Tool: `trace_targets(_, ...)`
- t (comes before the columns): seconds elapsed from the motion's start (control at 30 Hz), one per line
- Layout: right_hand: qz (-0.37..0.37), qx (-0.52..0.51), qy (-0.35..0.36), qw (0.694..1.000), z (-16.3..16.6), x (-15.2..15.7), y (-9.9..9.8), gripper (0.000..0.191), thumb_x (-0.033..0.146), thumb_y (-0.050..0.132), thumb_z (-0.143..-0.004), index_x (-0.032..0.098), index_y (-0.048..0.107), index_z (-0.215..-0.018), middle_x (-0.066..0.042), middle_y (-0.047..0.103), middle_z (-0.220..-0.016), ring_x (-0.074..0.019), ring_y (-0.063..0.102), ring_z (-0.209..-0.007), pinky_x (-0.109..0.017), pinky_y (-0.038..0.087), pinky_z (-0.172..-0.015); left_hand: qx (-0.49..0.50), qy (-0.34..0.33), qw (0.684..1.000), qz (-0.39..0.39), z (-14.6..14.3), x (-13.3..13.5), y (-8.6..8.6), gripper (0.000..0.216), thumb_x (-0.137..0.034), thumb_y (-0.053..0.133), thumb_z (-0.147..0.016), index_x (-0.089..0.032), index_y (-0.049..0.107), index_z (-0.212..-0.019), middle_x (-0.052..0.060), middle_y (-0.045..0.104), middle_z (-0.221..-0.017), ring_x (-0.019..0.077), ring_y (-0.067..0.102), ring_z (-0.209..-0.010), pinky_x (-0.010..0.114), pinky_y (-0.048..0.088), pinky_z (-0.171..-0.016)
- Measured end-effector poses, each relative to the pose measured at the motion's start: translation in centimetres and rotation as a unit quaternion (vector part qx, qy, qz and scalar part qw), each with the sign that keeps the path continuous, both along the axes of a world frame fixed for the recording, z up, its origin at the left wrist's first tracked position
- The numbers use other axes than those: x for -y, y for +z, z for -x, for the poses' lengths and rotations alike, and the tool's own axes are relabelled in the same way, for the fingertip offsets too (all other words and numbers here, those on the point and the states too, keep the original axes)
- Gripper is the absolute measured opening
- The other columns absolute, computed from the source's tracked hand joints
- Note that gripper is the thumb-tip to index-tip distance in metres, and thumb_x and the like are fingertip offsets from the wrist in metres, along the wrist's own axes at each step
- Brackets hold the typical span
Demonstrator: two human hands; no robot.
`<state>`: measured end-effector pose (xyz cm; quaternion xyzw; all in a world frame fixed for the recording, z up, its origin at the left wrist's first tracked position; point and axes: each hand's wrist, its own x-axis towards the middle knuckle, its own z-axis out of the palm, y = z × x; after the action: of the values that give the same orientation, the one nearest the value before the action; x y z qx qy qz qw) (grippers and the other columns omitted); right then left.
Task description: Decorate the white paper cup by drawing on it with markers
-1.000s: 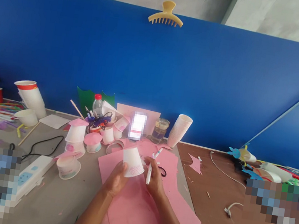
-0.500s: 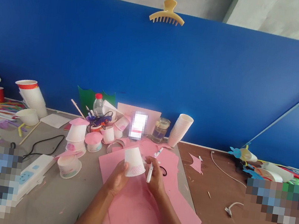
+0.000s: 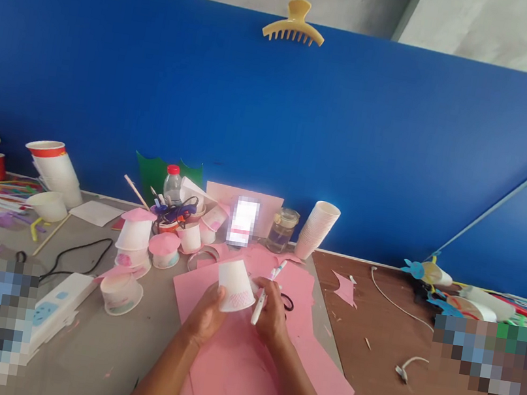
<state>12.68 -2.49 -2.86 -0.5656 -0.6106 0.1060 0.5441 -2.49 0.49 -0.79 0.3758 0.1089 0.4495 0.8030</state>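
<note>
My left hand (image 3: 204,318) grips an upturned white paper cup (image 3: 235,286) with pink hatching near its rim, held above sheets of pink paper (image 3: 243,366). Pressed close against the cup's right side, my right hand (image 3: 272,314) is closed around a white marker (image 3: 259,304), its tip pointing down. A second marker (image 3: 277,269) lies on the pink paper just behind the cup. Black scissors (image 3: 286,302) are partly hidden behind my right hand.
Decorated cups (image 3: 133,250) cluster to the left, with a power strip (image 3: 60,306) and black cable. A cup stack (image 3: 316,230), glass jar (image 3: 282,230) and water bottle (image 3: 173,185) stand by the blue partition (image 3: 399,152). A white cable (image 3: 409,368) lies on the brown table.
My right hand has shifted left with the marker, closing in on the cup. The cup and left hand have hardly moved.
</note>
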Motion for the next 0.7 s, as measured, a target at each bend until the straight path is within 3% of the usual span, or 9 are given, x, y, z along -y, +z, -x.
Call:
trace_targets(0.1,-0.025,0.002,0.007,1.000,0.09,0.16,0.26,0.028,0.024,0.060,-0.079,0.021,0.063,-0.107,-0.009,0.068,-0.100,-0.0257,0.064,-0.094,-0.038,0.052,-0.081,0.002,0.004,1.000,0.003,-0.06,-0.03,-0.04,0.049,-0.055,0.072,-0.075,-0.016,0.073,-0.105,0.012,0.074,-0.100,0.0325,0.064,-0.108,0.047,0.044,-0.100)
trace_targets(0.2,-0.005,-0.049,0.032,0.998,0.07,0.26,0.47,0.034,0.031,0.059,-0.083,0.020,0.058,-0.115,-0.009,0.068,-0.104,-0.0239,0.066,-0.094,-0.036,0.052,-0.081,0.003,0.007,1.000,0.010,-0.01,-0.05,0.08,0.051,-0.056,0.073,-0.074,-0.016,0.073,-0.105,0.012,0.074,-0.101,0.0326,0.064,-0.107,0.047,0.044,-0.100)
trace_targets(0.33,0.021,-0.065,0.024,0.997,0.04,0.06,0.15,0.025,0.029,0.054,-0.086,0.019,0.062,-0.108,-0.007,0.069,-0.093,-0.0213,0.067,-0.082,-0.031,0.053,-0.070,-0.001,0.013,1.000,0.007,0.07,-0.04,0.08,0.049,-0.055,0.073,-0.073,-0.015,0.074,-0.102,0.012,0.074,-0.101,0.0330,0.064,-0.106,0.047,0.044,-0.099)
trace_targets(0.53,-0.034,0.006,0.010,0.999,-0.07,0.11,-0.12,0.030,0.025,0.059,-0.080,0.021,0.064,-0.109,-0.010,0.070,-0.102,-0.0250,0.066,-0.093,-0.037,0.053,-0.081,-0.003,0.013,1.000,0.002,0.05,-0.13,-0.28,0.050,-0.056,0.072,-0.075,-0.016,0.073,-0.104,0.012,0.074,-0.099,0.0327,0.064,-0.105,0.046,0.045,-0.097)
trace_targets(0.7,0.000,-0.022,0.012,1.000,-0.31,0.05,-0.09,0.024,0.028,0.053,-0.088,0.020,0.064,-0.108,-0.009,0.071,-0.099,-0.0223,0.068,-0.087,-0.032,0.054,-0.073,-0.004,0.013,1.000,0.014,0.02,-0.04,-0.08,0.054,-0.057,0.073,-0.073,-0.016,0.071,-0.107,0.012,0.073,-0.100,0.0324,0.065,-0.104,0.046,0.045,-0.097)
